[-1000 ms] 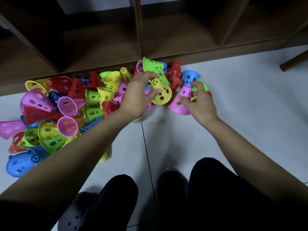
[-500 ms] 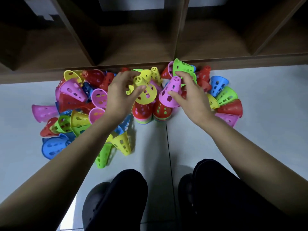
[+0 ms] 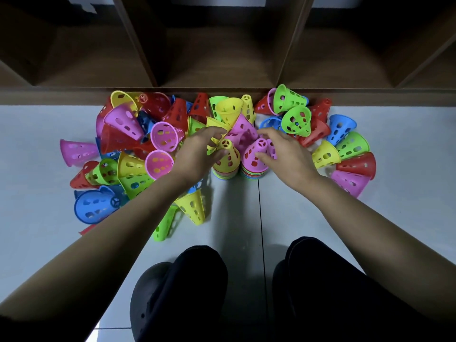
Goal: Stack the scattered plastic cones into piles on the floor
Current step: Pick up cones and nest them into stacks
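Yellow cone (image 3: 228, 156) pinched by my left hand (image 3: 197, 154), pink cone (image 3: 254, 156) by my right hand (image 3: 288, 156). I'm seating both on piles (image 3: 224, 175), letting go next, I reckon.

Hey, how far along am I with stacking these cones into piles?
Early days. Done: a yellow-topped pile and a pink-topped pile stand side by side on the floor. In hand: the left hand grips the yellow cone on top of one, the right hand the pink cone on the other. Left: most cones lie loose, such as the blue cone at the left and the green cone near the shelf.
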